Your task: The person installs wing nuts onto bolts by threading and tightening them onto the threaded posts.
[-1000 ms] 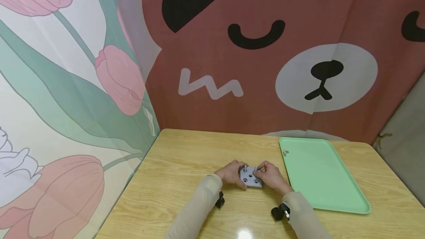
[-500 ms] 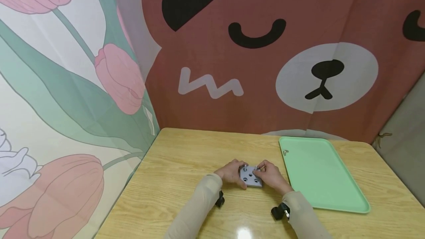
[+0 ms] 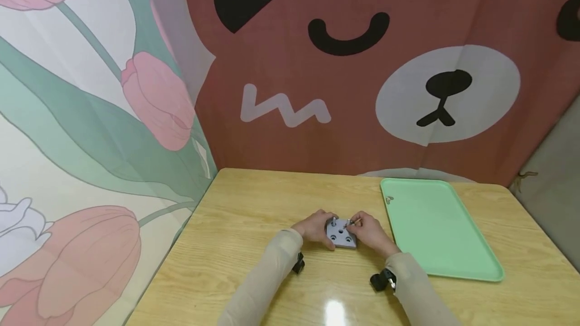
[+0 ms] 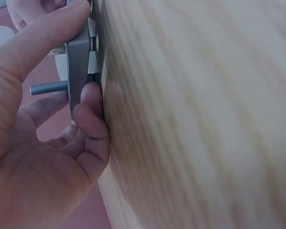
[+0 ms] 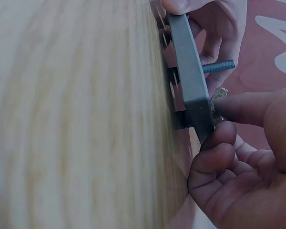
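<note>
A grey metal plate point(image 3: 341, 242) with several holes lies low over the table, its far edge bearing upright threaded studs. My left hand point(image 3: 313, 228) grips the plate's left side, thumb and fingers on opposite faces in the left wrist view. The left stud point(image 4: 48, 88) stands bare beside that hand. At the far right corner, my right hand point(image 3: 370, 231) pinches a small brass-coloured metal piece point(image 5: 219, 99) right at the plate's upper face. Its fingers largely hide the piece, so I cannot tell its exact kind. Dark short feet point(image 5: 180, 119) show under the plate.
A light green tray point(image 3: 441, 230) lies to the right of my right hand on the wooden table point(image 3: 254, 200). Behind the table hangs a brown bear-print cloth point(image 3: 281, 150), and a tulip-print cloth point(image 3: 99, 165) hangs at the left.
The head view has tipped down slightly, so everything sits higher. My right fingers have shifted a little at the far right corner, and something thin now slants there. My left hand keeps its grip.
</note>
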The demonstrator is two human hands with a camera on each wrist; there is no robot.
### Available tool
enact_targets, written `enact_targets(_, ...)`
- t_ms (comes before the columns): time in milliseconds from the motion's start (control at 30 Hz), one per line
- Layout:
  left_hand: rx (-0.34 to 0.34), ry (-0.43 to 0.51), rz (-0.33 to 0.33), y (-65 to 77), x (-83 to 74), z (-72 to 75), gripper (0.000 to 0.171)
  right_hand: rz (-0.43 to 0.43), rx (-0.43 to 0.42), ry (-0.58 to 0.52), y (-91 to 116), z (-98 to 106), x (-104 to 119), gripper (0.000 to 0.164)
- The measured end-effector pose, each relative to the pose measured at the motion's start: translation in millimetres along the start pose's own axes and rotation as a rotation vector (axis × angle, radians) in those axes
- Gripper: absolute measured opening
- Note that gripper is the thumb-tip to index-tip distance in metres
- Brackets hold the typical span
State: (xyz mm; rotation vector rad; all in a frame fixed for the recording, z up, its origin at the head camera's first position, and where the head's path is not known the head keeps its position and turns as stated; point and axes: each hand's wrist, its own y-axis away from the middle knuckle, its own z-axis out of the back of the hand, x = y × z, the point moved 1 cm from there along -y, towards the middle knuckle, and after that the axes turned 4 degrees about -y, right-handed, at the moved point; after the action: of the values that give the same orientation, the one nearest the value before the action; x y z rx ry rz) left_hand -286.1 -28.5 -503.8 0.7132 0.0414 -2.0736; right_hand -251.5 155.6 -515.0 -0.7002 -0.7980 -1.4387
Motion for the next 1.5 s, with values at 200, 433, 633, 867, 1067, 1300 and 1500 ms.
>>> enact_targets(200, -0.009, -0.061, -0.027, -0.7, -0.8, 6.5, 0.084, 0.01, 0.001, 0.006, -1, 4, 7, 0.017)
enact_targets(433, -0.012, -0.027, -0.038, 1.9, -0.4, 3.1, 0.084, -0.001, 0.049, 0.008, 4, 6, 6, 0.022)
enact_targets(633, -0.047, -0.014, 0.015, 6.9, -0.2, -4.2, 0.092, 0.027, 0.09, 0.058, 7, 26, 3, 0.03)
enact_targets(867, -0.09, -0.11, 0.143, 16.6, -11.9, -5.8, 0.093, 0.073, 0.082, 0.145, -1, 70, -2, 0.028)
enact_targets(1067, -0.138, -0.071, 0.211, 28.2, -28.7, -14.7, 0.085, 0.091, 0.02, 0.222, -9, 104, -18, 0.026)
enact_targets(1300, -0.199, -0.08, 0.327, 29.7, -44.2, -26.7, 0.089, 0.045, 0.014, 0.248, -17, 125, -40, 0.03)
enact_targets(1500, -0.26, -0.176, 0.413, 26.4, -53.3, -29.1, 0.088, 0.087, 0.027, 0.26, -27, 131, -49, 0.041)
